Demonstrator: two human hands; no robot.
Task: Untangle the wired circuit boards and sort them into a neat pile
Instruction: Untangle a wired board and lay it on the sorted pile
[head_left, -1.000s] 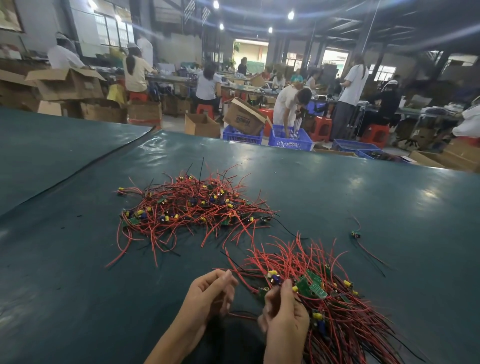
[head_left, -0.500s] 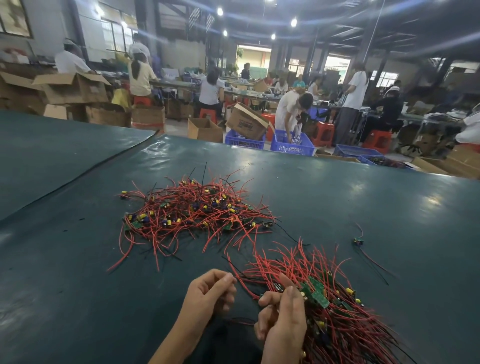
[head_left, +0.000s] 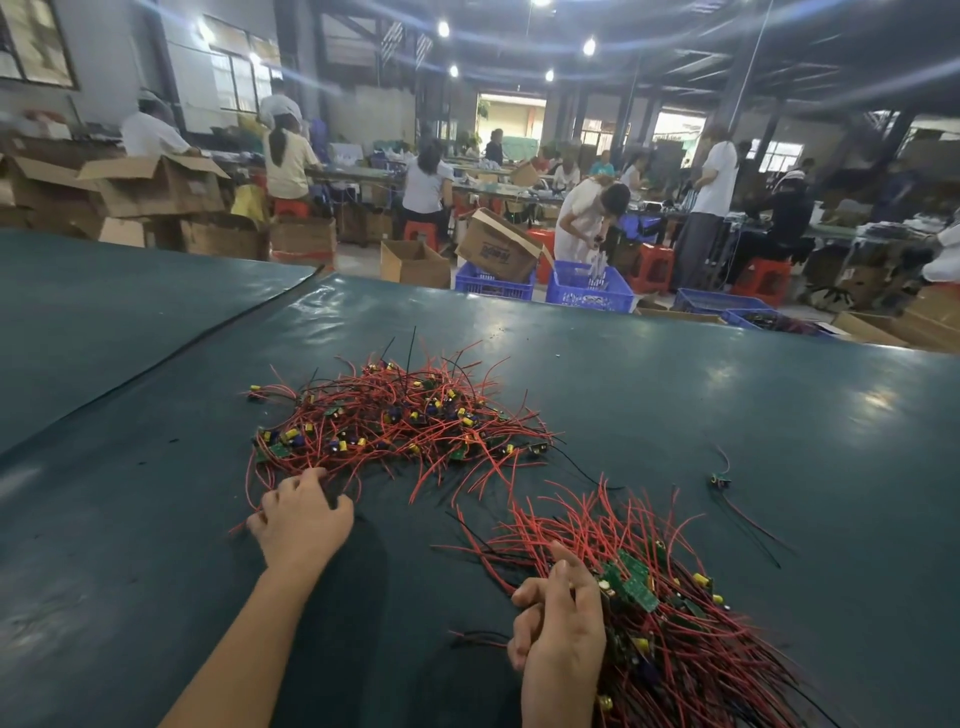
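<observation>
Sorting pile (head_left: 675, 597): near right on the table (head_left: 156, 545), red wires fanned, green boards on top.
Tangled heap (head_left: 395, 421): farther, left of centre, apart from the pile.
My right hand (head_left: 561, 629): fingers curled round wires at the pile's near-left edge.
My left hand (head_left: 301, 514): fingers bent onto the heap's near-left wires; grip I cannot tell.
Stray board (head_left: 721, 480): alone, right, apart from both.

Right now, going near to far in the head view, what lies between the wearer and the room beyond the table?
Right hand → left hand → tangled heap → table's far edge → blue crates. Left out: the nearer pile, overlapping the right hand, and the lone board, level with the left hand.
</observation>
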